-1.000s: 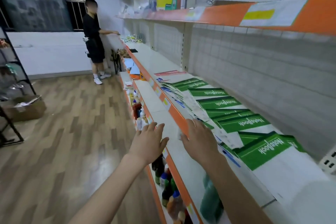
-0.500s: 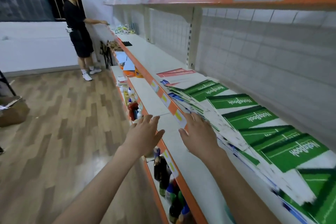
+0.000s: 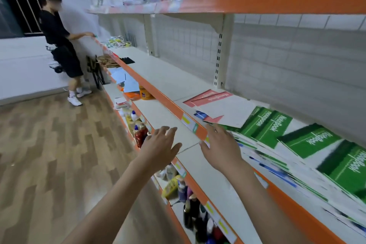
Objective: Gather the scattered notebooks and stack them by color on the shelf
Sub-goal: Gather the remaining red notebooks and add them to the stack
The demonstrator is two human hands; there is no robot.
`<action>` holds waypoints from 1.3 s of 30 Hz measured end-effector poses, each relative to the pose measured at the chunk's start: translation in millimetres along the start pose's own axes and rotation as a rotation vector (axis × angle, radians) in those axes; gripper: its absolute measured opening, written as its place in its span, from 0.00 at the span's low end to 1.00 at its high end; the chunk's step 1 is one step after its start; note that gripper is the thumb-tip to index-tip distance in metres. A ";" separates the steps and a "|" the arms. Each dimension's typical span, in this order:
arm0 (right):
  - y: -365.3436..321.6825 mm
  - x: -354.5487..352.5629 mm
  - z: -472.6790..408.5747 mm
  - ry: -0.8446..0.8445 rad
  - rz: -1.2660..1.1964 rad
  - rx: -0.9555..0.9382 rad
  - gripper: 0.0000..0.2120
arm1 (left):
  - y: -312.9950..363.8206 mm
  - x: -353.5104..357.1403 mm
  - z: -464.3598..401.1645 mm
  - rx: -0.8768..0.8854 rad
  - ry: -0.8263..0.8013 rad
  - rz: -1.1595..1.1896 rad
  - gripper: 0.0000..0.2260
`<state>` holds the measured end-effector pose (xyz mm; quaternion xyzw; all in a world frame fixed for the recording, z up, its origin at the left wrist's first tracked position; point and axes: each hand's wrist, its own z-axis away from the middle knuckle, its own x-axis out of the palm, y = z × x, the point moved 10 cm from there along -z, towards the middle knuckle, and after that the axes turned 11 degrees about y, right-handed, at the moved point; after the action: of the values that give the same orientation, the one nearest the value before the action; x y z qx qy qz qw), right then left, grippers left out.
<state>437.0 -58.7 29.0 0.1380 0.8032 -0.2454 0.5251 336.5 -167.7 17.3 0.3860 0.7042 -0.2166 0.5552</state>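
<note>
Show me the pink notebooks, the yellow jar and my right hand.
pink notebooks (image 3: 208,97), head view, on the top cover's printed band.
yellow jar (image 3: 144,93), head view, on its front.
right hand (image 3: 219,144), head view, on the back of the hand.

White shelf (image 3: 168,77) with orange edge, green notebooks (image 3: 309,140), pink notebooks (image 3: 208,97)
</note>
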 end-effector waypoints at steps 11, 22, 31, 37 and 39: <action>-38.2 61.3 -105.3 0.008 0.022 0.039 0.24 | -87.3 26.4 -76.3 0.042 0.022 0.044 0.26; -22.0 84.3 -219.2 0.100 0.047 0.186 0.23 | -100.4 41.1 -223.0 0.262 0.069 0.107 0.25; 61.4 68.7 -213.1 0.145 0.173 0.449 0.25 | -3.9 77.4 -280.3 0.546 0.017 0.219 0.23; 104.6 57.6 -184.0 0.138 0.262 0.625 0.27 | 55.2 102.2 -291.8 0.704 -0.046 0.277 0.23; 111.9 54.8 -179.8 0.155 0.276 0.669 0.26 | 65.9 109.8 -297.9 0.726 -0.067 0.267 0.23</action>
<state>328.7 130.4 10.2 0.4273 0.6897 -0.4100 0.4166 195.6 124.2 7.5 0.6384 0.5068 -0.3899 0.4284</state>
